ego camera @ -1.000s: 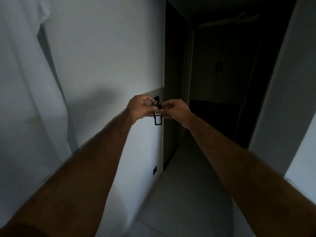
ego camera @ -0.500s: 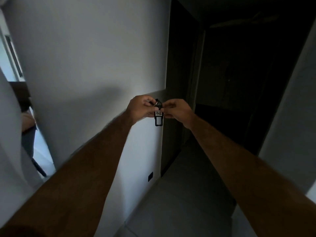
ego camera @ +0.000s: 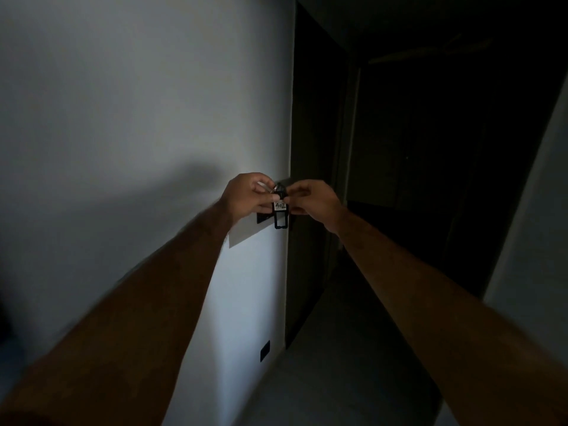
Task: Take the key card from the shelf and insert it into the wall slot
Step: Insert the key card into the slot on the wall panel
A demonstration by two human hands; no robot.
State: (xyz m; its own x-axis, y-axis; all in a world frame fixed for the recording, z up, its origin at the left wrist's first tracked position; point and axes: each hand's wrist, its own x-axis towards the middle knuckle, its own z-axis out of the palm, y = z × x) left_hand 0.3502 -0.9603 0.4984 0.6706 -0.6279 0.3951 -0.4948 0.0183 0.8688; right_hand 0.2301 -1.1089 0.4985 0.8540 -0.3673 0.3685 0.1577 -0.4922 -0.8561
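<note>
The key card [ego camera: 280,214] is a small black tag with a white label and a metal ring at its top. It hangs upright between both hands. My left hand [ego camera: 249,198] pinches the ring end from the left, and my right hand [ego camera: 313,202] pinches the tag from the right. Just behind and below the tag, a dark wall plate [ego camera: 263,218] sits on a pale panel [ego camera: 246,233] near the wall's corner. Whether that plate is the slot is too dim to tell. The tag's lower end overlaps the plate's right side.
A white wall [ego camera: 138,118] fills the left. A dark door frame [ego camera: 316,179] and an unlit hallway lie to the right. A black socket [ego camera: 265,350] sits low on the wall. Grey floor tiles [ego camera: 322,379] run ahead.
The view has closed in on the wall corner and the dark plate on its pale panel has come into sight behind the tag. Both hands keep the same hold.
</note>
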